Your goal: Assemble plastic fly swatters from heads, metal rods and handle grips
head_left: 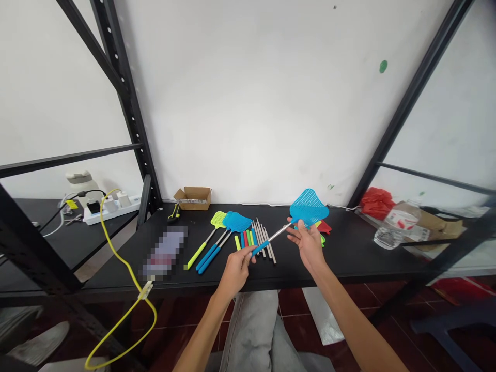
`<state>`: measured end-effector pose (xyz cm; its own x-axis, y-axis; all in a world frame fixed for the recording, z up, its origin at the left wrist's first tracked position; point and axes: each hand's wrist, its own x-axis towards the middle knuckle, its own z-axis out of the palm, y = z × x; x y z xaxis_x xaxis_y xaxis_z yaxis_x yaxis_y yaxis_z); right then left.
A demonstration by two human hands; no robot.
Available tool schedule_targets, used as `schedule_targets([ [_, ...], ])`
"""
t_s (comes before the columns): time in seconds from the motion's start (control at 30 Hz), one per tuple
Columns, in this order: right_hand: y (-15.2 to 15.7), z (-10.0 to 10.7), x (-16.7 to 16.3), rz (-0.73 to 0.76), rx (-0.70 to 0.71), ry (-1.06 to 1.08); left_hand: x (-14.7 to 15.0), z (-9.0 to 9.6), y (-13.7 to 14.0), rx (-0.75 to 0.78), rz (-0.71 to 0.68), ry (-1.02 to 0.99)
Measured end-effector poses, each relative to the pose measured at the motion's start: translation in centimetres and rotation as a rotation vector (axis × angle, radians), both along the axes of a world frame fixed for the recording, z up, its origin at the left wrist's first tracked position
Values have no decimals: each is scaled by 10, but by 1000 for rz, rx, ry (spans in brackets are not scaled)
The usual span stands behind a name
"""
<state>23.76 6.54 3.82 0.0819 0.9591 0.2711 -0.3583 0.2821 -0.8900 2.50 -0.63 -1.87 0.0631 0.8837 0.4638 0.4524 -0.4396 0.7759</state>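
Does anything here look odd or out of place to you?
Two small things. The yellow cable hangs in a loose loop below the front edge of the black table, where it might snag. A green blotch marks the white wall. The blue fly swatter shows no obvious damage.

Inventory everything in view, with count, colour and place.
Held fly swatter: one, blue, between hands.
Resting swatters: three, two blue, one yellow-green, centre-left.
Loose handles: several, mixed colours, centre.
Metal rods: several, silver, beside handles.
Loose heads: count unclear, red and green, beside right hand.
Open box: one, brown cardboard, back left.
Tool: one, black-yellow, beside box.
Blurred item: one, colour unclear, front left.
Looped cable: one, yellow, left.
Power strip: one, white, far left.
Bottle: one, clear, right.
Bundle: one, red, right.
Tabletop: one, black, ahead.
Wall: one, white, behind.
Left hand: one, bare, on handle.
Right hand: one, bare, by blue head.
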Motion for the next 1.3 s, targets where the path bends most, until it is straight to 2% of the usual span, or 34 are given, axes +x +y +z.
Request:
schedule_targets([
  [0.1, 4, -17, 12, 34, -100, -106, -9, 4, 2, 8, 55, 6],
  [0.2, 8, -43, 24, 22, -165, -298, -32, 12, 3, 28, 246, 23],
  [0.33, 10, -65, 27, 2, -66, -549, -76, 23, -1, 32, 564, 123],
  [0.43, 7, -63, 20, -24, 33, -736, -99, 24, -6, -36, 722, 291],
  [0.57, 4, -51, 7, -122, 75, -1054, -105, 20, -9, -136, 766, 523],
  [0.7, 3, -40, -4, -162, 1, -1341, -94, 23, -10, -43, 825, 649],
  [0.8, 4, -31, -10, -141, -43, -1437, -76, 27, -9, 27, 768, 654],
  [0.93, 7, -26, -16, -110, -68, -1512, -38, 22, -3, 71, 526, 602],
  [1.03, 10, -29, -17, -85, -69, -1511, -13, 12, 1, 48, 461, 660],
  [1.2, 17, -41, -3, 167, -177, -993, -6, 5, 5, -59, 511, 710],
  [1.3, 18, -46, 9, 165, -196, -796, -14, 8, 6, -138, 469, 651],
])
